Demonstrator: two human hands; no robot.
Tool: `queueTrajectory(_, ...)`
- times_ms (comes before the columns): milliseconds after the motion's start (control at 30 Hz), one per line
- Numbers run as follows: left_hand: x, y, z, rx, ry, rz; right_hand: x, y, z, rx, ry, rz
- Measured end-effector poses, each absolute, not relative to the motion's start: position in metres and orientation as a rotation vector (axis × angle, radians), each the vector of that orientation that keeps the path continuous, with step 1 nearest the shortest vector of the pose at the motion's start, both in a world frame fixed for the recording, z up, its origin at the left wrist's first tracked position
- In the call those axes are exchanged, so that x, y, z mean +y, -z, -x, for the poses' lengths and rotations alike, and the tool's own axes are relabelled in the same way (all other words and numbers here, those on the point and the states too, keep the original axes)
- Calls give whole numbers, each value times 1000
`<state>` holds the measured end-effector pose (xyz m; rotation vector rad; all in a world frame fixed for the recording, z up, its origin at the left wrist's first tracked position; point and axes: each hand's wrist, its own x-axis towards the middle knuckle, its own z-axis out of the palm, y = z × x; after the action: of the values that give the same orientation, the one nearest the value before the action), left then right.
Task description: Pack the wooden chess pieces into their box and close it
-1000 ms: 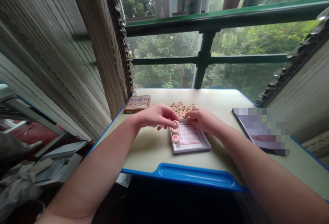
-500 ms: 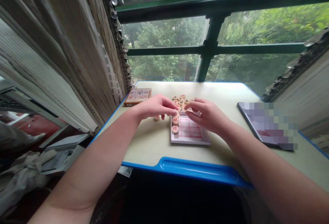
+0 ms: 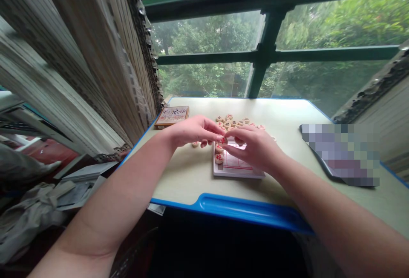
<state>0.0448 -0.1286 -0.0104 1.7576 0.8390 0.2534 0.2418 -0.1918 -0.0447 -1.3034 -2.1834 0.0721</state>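
Observation:
Above the far left corner of a shallow white box [image 3: 234, 176], a round wooden Chinese chess piece [image 3: 223, 140] with a red character is pinched between both hands. My left hand [image 3: 195, 131] grips it from the left with thumb and fingers closed. From the right, my right hand [image 3: 252, 142] has its thumb and fingertips closed on the same piece. Two red-lettered pieces, the nearer one [image 3: 219, 159] fully visible, stand along the box's left side. Red grid lines mark the box floor. Another loose piece [image 3: 195, 144] lies under my left hand, partly covered.
Several more pieces [image 3: 234, 123] lie in a cluster behind the box. A flat decorated box [image 3: 172, 115] sits at the table's far left, and a dark tablet-like device [image 3: 335, 154] lies at right. A blue tray groove [image 3: 246, 210] lines the table's [image 3: 182, 180] front edge.
My right hand has moved left to meet my left hand at the piece. Pieces behind it on the right are now uncovered. The view has shifted slightly.

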Motion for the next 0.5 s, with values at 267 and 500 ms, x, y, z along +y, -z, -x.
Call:
queueTrajectory(267,-124,12,-44,927,-340,-1601,-201,29,-245,-2258,-330,1267)
queueTrajectory(500,-123,13,-44,1086,-175,-1754,-206,33,-237,-2479,-278,1262)
